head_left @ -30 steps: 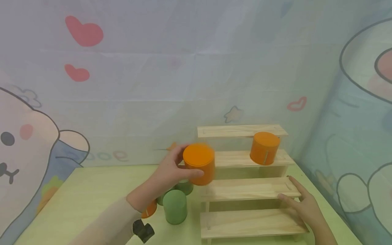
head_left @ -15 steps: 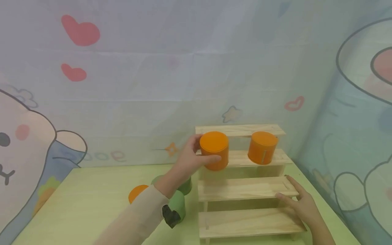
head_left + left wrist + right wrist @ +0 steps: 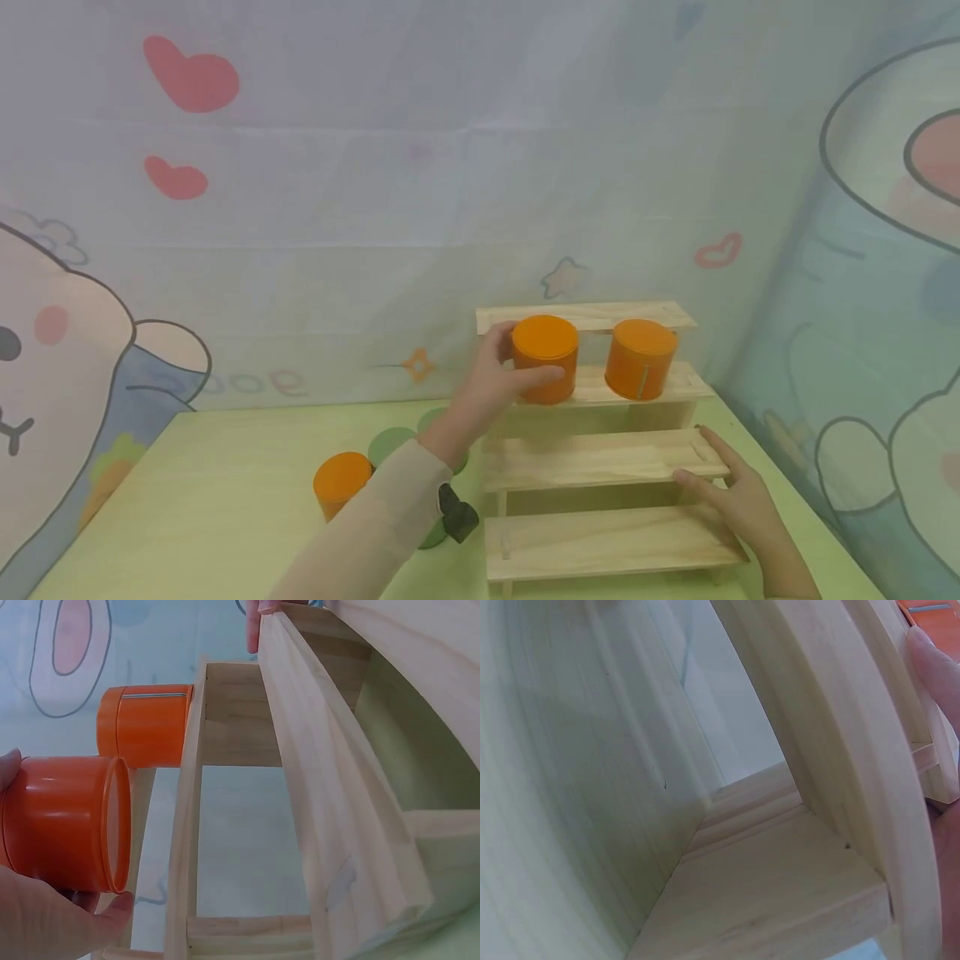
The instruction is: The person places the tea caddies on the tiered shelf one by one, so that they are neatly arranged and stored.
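While the left hand (image 3: 487, 390) is grasping a glossy orange cylindrical tin (image 3: 546, 354) between fingers and thumb, that tin is hanging upright at the second-highest board (image 3: 592, 387) of a pale wooden four-step rack (image 3: 615, 542), left of a similar orange tin (image 3: 642, 358); I cannot tell whether it is touching the wood. The right hand (image 3: 738, 496) is gripping the next board down (image 3: 592, 458).

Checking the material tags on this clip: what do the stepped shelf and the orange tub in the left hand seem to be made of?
Shelf: wood, pale and apparently unpainted; grain lines run along its planks. Clear varnish can't be ruled out.

Orange tub: glossy, smooth, perhaps painted metal, given its sheen and raised rim; plastic remains possible.
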### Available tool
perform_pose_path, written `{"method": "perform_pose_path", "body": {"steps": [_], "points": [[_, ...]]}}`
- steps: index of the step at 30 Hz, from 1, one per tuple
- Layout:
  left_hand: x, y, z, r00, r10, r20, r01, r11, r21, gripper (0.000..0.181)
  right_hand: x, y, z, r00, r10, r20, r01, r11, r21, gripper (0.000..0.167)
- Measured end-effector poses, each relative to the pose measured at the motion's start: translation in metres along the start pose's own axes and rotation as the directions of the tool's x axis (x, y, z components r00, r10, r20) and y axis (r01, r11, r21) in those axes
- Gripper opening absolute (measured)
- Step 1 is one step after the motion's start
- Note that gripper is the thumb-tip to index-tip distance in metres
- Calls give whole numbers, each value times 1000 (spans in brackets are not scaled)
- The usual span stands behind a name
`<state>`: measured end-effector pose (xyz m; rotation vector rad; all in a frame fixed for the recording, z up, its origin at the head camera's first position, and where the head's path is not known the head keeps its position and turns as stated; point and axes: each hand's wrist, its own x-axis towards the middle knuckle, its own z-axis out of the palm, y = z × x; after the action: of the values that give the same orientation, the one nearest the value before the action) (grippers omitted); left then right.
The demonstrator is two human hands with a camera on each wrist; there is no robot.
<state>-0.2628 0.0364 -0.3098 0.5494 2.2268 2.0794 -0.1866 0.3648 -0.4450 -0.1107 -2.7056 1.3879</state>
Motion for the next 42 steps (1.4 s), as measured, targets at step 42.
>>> {"method": "perform_pose_path", "body": {"steps": [42], "points": [[28, -26, 34, 995, -77, -61, 78, 997, 11, 76, 0, -2, 0, 1000, -5, -7, 5, 1000, -1, 86]]}}
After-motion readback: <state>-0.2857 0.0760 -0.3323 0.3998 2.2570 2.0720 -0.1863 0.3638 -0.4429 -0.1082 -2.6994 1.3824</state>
